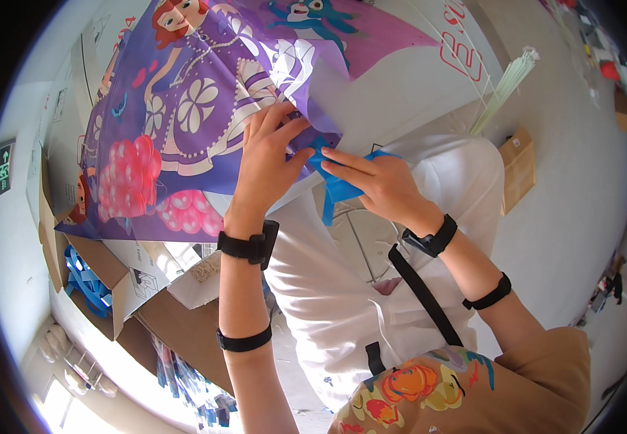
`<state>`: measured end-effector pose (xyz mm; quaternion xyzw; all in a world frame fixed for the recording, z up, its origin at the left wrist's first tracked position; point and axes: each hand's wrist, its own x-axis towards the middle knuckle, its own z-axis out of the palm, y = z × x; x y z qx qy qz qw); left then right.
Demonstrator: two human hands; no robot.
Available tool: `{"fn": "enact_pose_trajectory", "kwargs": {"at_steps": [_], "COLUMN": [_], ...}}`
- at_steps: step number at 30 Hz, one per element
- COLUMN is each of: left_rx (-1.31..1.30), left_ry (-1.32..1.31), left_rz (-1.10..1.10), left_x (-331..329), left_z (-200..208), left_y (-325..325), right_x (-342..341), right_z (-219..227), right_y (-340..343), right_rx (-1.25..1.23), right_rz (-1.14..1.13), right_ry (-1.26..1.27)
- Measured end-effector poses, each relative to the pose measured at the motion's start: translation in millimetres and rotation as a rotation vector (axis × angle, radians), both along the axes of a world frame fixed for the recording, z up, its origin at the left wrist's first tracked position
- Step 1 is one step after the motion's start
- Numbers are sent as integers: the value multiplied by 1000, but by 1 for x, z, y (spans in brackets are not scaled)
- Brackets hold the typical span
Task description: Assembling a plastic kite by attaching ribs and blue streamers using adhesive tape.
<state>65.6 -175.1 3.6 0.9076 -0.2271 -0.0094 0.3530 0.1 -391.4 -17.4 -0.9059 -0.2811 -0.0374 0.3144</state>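
Working a blue strip onto a purple printed kite sheet, held above the lap.

Left hand [266, 163] pressing flat on the kite sheet [183, 108] edge; right hand [375, 184] pinching the blue strip [335, 189] just beside it. Looking light, thin, floppy, probably slippery and crease-prone; gripping best at the edge near the strip. White rods [505, 87] lying well apart.

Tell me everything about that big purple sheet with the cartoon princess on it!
The purple sheet looks like thin, glossy plastic film, printed with a cartoon princess in a lilac gown with white flowers, pink balloon-like shapes below her and a blue creature near the top. It lies spread and tilted over the person's lap and cardboard boxes. The left hand presses its lower edge, where the right hand pinches a blue strip against it.
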Motion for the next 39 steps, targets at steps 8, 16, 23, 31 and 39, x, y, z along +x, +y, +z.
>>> {"fn": "enact_pose_trajectory", "kwargs": {"at_steps": [8, 16, 23, 31, 39], "left_rx": [-8, -35, -151, 115, -342], "left_ry": [7, -12, 122, 292, 269], "left_rz": [8, -4, 61, 203, 180], "left_x": [2, 4, 2, -8, 102], "left_z": [0, -6, 4, 105, 143], "left_y": [-1, 1, 4, -4, -100], "right_x": [1, 0, -1, -5, -10], "right_z": [-4, -5, 7, 14, 4], "right_y": [-1, -3, -1, -2, -1], "right_rx": [30, 14, -89, -153, -68], "right_rz": [3, 10, 44, 5, -3], "right_ry": [0, -5, -38, 15, 20]}}
